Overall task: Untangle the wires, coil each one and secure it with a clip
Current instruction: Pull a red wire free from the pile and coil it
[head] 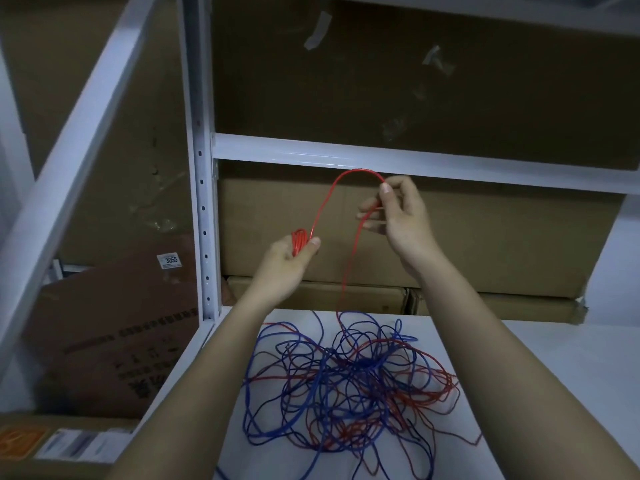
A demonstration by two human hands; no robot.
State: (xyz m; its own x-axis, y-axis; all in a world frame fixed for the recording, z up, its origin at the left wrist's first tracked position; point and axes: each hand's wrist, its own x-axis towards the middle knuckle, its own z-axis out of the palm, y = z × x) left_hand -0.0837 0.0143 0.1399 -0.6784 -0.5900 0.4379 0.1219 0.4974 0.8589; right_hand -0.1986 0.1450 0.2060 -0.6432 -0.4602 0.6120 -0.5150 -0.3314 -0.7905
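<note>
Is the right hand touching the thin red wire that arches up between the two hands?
Touching. The head view shows the right hand pinching the thin red wire between thumb and fingers at the arch's right end.

A single wide-angle head-worn camera looks forward and down over a white shelf surface (540, 368), close enough that both forearms enter from the bottom edge. The view faces cardboard boxes (485, 237) stacked behind the surface's far edge, under a white crossbeam (277, 152); the rack's upright post (204, 202) stands at the far-left corner.
</note>
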